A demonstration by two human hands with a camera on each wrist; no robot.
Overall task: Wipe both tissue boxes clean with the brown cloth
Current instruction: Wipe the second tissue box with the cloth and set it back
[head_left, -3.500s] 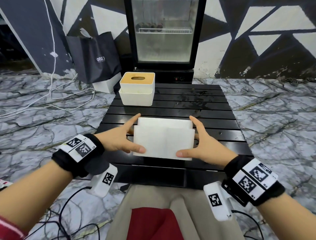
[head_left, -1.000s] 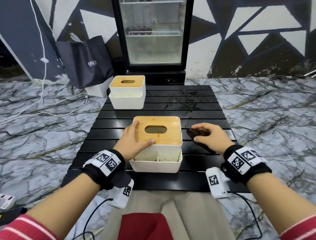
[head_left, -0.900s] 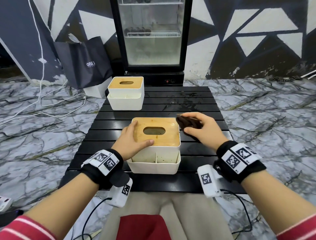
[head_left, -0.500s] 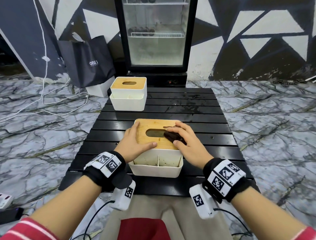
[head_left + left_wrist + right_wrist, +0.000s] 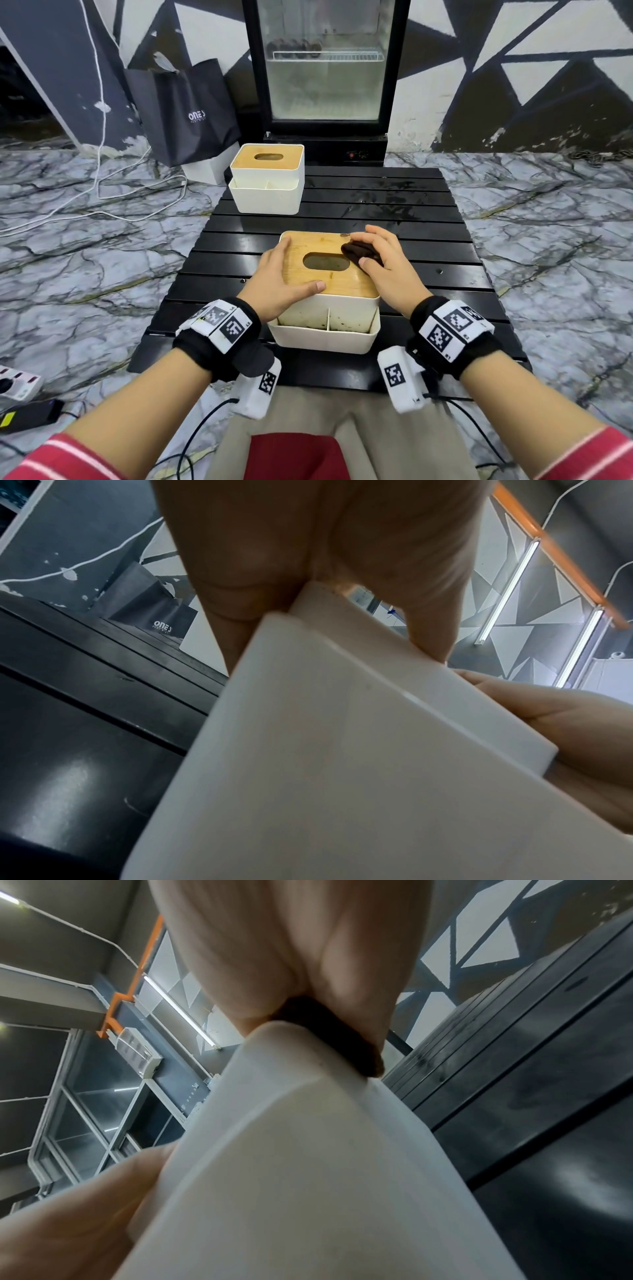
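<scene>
The near tissue box (image 5: 324, 334), white with a wooden lid (image 5: 308, 279), stands in the middle of the black slatted table (image 5: 428, 274). My left hand (image 5: 281, 274) grips its left side, thumb lying on the lid; in the left wrist view the fingers (image 5: 257, 561) run along the white wall (image 5: 342, 750). My right hand (image 5: 380, 260) pinches the bunched brown cloth (image 5: 358, 251) and presses it on the lid's far right part, beside the oval slot. The right wrist view shows the cloth (image 5: 329, 1031) over the box edge (image 5: 308, 1177). A second tissue box (image 5: 267, 185) stands at the table's far left.
A glass-door fridge (image 5: 325, 68) stands behind the table, with a dark shopping bag (image 5: 185, 109) to its left. White cables (image 5: 102, 192) lie on the marble floor at left. A power strip (image 5: 17, 383) sits at the lower left.
My right hand carried the brown cloth from the table at the box's right onto the wooden lid and has slid it toward the far right corner. The left hand keeps its hold.
</scene>
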